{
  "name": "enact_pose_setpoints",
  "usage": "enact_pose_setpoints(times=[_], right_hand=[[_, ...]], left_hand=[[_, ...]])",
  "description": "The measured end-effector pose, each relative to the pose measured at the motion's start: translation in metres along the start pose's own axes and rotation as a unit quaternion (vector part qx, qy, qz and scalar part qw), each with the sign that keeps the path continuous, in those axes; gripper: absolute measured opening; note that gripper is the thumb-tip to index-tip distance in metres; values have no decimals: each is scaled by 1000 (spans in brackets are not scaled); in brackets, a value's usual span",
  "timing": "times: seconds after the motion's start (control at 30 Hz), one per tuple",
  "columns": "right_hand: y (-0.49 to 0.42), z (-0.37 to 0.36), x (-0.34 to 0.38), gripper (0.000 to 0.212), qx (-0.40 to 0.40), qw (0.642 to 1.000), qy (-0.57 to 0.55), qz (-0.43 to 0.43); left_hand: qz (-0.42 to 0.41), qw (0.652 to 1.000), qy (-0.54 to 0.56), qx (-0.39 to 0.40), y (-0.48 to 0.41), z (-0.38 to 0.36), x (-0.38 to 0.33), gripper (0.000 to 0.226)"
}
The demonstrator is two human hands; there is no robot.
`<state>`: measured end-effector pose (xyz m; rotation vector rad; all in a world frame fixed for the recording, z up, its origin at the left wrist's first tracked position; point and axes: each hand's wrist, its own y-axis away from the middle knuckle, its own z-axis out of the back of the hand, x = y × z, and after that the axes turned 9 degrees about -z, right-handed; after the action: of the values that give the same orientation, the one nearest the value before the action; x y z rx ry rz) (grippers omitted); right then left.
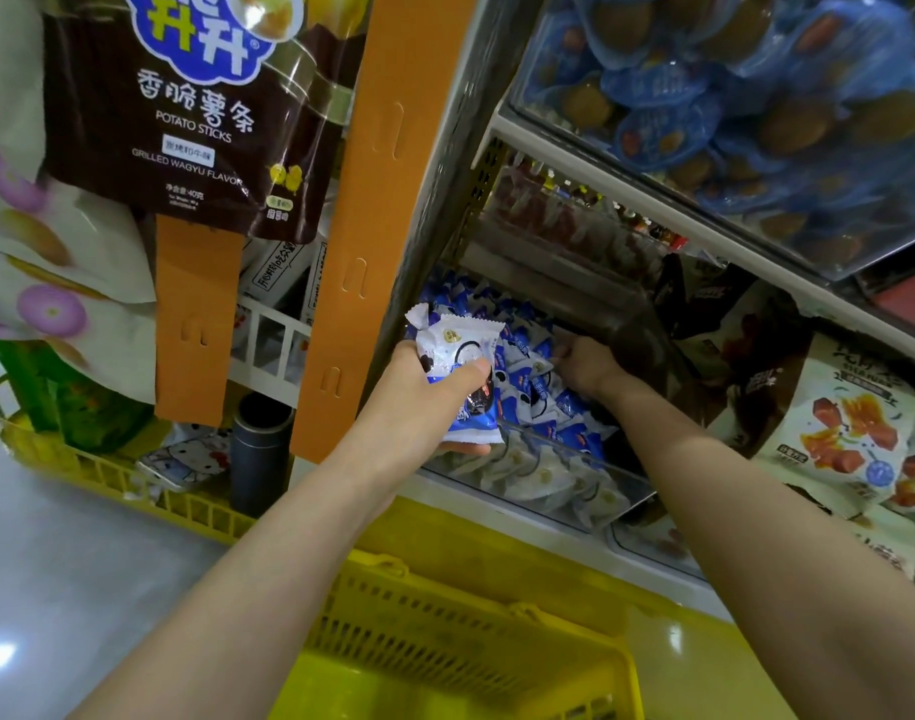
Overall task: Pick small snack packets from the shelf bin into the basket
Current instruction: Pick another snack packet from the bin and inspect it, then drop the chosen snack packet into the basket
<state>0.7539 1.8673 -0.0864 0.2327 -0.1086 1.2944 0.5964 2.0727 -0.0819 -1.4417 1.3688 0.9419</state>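
Observation:
My left hand (424,402) grips a bunch of small blue-and-white snack packets (458,350) just in front of the clear shelf bin (621,491). The bin is full of the same blue-and-white packets (528,356). My right hand (587,363) reaches into the bin with its fingers down among the packets; whether it holds one is hidden. The yellow basket (445,646) sits low in the view, below both arms.
An orange hanging strip (372,210) with a brown potato-stick bag (169,106) hangs left of the bin. Brown and white snack bags (855,418) hang at right. An upper bin of blue packs (730,96) is overhead. A yellow crate (107,470) stands on the floor at left.

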Motion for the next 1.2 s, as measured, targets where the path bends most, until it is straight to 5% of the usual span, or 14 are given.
enact_pose_setpoints(times=[0.17, 0.33, 0.53, 0.6, 0.9, 1.2], right_hand=[[28, 10, 5, 31, -26, 999, -24, 38], [102, 22, 4, 29, -110, 951, -250, 146], [183, 3, -22, 19, -4, 918, -331, 218], [191, -6, -32, 12, 14, 904, -374, 207], [202, -37, -60, 14, 69, 900, -389, 183], [205, -47, -72, 18, -7, 908, -390, 155]], left_hand=[[27, 1000, -5, 6, 4, -5, 0, 21], [-17, 985, -163, 49, 15, -10, 9, 38], [-20, 974, -203, 104, 35, -27, 21, 40], [-24, 973, -198, 119, 43, -31, 27, 19], [-44, 974, -222, 29, 64, -43, 51, 17], [71, 995, -64, -42, 74, -53, 67, 31]])
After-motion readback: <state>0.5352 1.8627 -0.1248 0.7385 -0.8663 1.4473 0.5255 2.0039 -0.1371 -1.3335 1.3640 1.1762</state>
